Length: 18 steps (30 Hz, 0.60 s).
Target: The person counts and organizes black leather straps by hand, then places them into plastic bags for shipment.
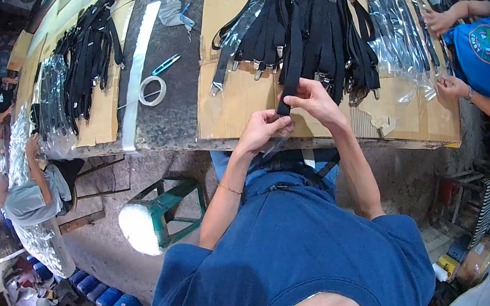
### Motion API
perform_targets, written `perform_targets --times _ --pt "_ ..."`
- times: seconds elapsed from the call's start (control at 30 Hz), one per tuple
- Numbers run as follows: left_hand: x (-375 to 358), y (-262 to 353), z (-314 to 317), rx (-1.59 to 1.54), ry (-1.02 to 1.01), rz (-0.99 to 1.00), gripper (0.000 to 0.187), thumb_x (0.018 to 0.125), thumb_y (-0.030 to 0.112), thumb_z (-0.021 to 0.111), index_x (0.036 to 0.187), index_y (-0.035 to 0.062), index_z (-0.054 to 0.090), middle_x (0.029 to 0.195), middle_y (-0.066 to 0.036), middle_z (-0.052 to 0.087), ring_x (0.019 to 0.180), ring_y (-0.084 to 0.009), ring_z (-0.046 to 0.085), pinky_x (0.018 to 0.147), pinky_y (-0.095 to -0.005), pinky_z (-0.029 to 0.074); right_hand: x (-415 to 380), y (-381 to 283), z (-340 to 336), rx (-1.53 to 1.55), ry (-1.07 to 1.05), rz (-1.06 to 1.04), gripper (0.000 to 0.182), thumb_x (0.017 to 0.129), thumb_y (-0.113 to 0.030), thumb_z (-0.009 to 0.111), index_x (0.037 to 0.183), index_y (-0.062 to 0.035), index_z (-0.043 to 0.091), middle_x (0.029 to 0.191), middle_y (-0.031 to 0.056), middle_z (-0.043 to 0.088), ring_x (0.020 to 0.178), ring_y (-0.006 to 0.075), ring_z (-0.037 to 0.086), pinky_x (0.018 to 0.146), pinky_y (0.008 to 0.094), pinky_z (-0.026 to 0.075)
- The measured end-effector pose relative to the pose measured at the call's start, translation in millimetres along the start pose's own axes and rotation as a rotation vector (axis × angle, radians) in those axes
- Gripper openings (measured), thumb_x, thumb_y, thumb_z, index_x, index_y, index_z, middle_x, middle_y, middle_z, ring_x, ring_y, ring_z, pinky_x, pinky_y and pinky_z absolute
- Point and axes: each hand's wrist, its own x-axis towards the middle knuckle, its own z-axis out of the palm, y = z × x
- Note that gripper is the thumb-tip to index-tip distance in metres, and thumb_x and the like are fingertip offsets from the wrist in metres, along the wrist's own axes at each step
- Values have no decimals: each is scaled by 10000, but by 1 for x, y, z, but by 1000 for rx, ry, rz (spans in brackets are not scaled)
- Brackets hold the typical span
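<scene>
Both my hands meet at the near edge of the cardboard-covered table, around the lower end of a black elastic strap (pixel 293 78). My right hand (pixel 312 102) pinches the strap near its end from the right. Just left of it, my left hand (pixel 262 131) has thumb and fingers pressed together at the strap's tip, with a bit of clear plastic hanging below. The strap runs up into a large pile of black straps with metal clips (pixel 327 24). Clear plastic sleeves (pixel 392 28) lie to the right of the pile.
A tape roll (pixel 152 91), a teal cutter (pixel 166 64) and more black straps (pixel 87 56) lie to the left. Co-workers are at both sides, one in blue (pixel 482 50) at right. A green stool (pixel 169 212) stands below the table.
</scene>
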Motion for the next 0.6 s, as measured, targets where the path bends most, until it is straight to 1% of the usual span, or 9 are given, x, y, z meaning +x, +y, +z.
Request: perform_targets --times 0.1,0.17,0.2,0.27,0.3,0.37,0.43,0.53,0.6 --pt "0 5 3 -12 -19 28 189 888 143 634 912 -45 633 854 -95 679 751 -121 647 666 -238 517 4 3 -7 -38 -31 45 249 817 -23 648 1061 -13 599 902 40 659 796 97 604 743 265 500" --pt "-1 6 5 -181 -67 -51 204 890 117 623 959 -72 590 890 -146 677 821 -172 675 707 -258 548 6 2 -11 -77 -54 62 256 818 -24 650 1067 -12 595 898 29 652 799 89 601 747 256 495" --pt "-1 8 5 -180 -69 -51 204 890 117 623 959 -72 590 890 -146 677 821 -172 675 707 -258 548 6 -1 -9 -101 -43 44 268 817 -21 647 1078 -9 585 897 28 651 796 89 601 741 255 494" --pt "-2 12 4 -149 -86 -55 244 886 86 617 1027 -98 541 917 -182 670 861 -208 681 739 -279 564 6 -3 -6 -125 -32 26 281 816 -17 643 1089 -7 576 896 27 651 794 89 600 735 253 492" --pt "-4 16 4 -149 -86 -55 244 886 86 617 1027 -98 541 917 -182 670 861 -208 681 739 -279 564 6 -4 -5 -92 -2 27 294 816 -14 641 1100 -7 565 894 27 651 790 91 600 734 257 491" --pt "-7 25 4 -4 -45 -49 269 875 56 617 1070 -99 517 923 -194 665 852 -202 680 731 -268 562 7 -2 -5 -59 26 29 307 815 -11 638 1111 -7 555 892 28 651 786 94 600 733 261 490" --pt "-8 26 2 -45 -44 -39 262 865 41 620 1067 -97 524 927 -184 668 851 -202 680 728 -267 561 7 -1 -5 -101 17 48 369 780 -33 676 1112 -19 516 864 37 639 758 92 585 659 256 491" --pt "-5 21 -1 -72 -34 -47 254 840 20 634 1051 -89 545 924 -160 676 846 -193 679 728 -266 557 2 -4 5 -22 -12 -49 399 755 -33 706 1102 -25 510 824 20 618 744 86 573 645 254 485" --pt "-4 20 -3 -59 -27 -65 250 825 12 645 1039 -84 558 917 -146 681 842 -185 678 730 -265 555 -1 -7 7 16 -14 -64 440 736 -38 731 1111 -28 501 800 7 598 738 77 562 635 245 475"
